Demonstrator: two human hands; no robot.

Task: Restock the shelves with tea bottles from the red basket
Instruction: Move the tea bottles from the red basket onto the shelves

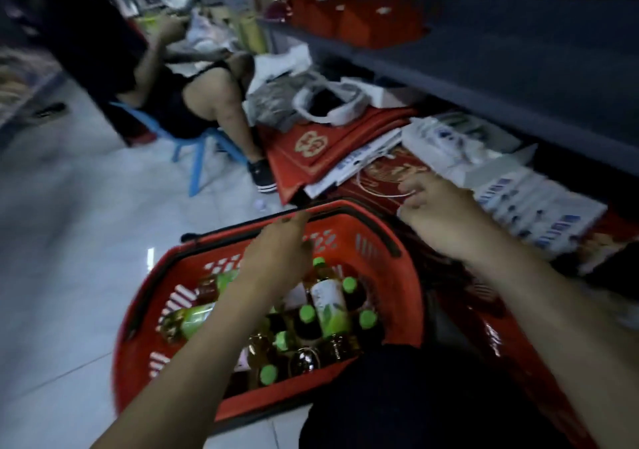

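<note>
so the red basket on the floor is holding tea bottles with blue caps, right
Not quite: the caps are green, not blue, as the head view shows. The rest stands: the red basket sits on the floor and holds tea bottles.

On my feed the red basket reads as moulded plastic, slotted and faintly shiny, with a matt black handle. The tea bottles are clear, glossy plastic with smooth film labels, and their green caps are satiny plastic. The floor is pale polished tile that throws back light. The shelf looks like dark, matt painted metal. I see red bags of coated paper with gold print, white boxes of smooth card, and a blue chair of plastic.
</note>
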